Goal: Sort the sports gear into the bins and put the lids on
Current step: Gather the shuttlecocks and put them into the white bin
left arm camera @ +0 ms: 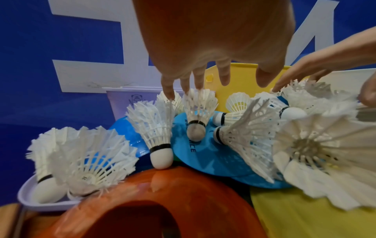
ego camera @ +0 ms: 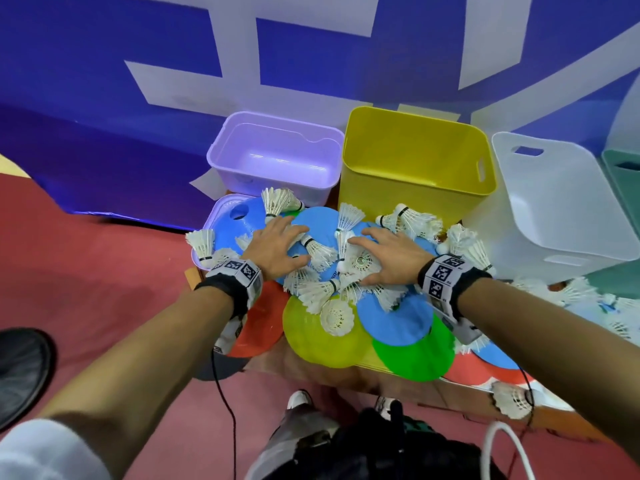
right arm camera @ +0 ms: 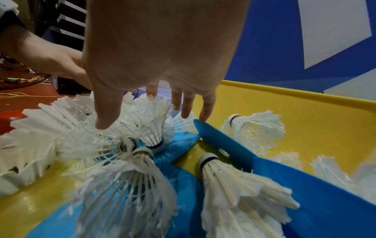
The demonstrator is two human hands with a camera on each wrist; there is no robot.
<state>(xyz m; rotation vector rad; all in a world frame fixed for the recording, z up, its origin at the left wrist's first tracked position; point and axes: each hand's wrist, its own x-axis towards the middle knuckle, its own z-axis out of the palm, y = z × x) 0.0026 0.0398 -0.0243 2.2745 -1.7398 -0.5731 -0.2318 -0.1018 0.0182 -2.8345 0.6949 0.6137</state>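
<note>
A heap of flat marker discs lies in front of me: blue point(ego camera: 318, 220), red point(ego camera: 263, 323), yellow point(ego camera: 311, 344) and green point(ego camera: 415, 356). Several white shuttlecocks point(ego camera: 320, 254) are scattered over it. My left hand point(ego camera: 294, 240) is spread flat over the shuttlecocks on the blue disc, with nothing gripped. My right hand point(ego camera: 360, 259) is spread the same way just to its right, its fingers touching a cluster of shuttlecocks point(right arm camera: 126, 145). In the left wrist view the left hand's fingers point(left arm camera: 168, 90) reach down onto the feathers point(left arm camera: 156, 128). Open purple point(ego camera: 277, 154), yellow point(ego camera: 415, 188) and white point(ego camera: 561, 216) bins stand behind the heap.
A purple lid point(ego camera: 207, 226) lies under the discs at the left. A teal bin point(ego camera: 623, 174) stands at the far right. More shuttlecocks point(ego camera: 512, 400) and discs lie to the right. A blue banner wall runs behind the bins. A black shoe point(ego camera: 20, 368) is at the left edge.
</note>
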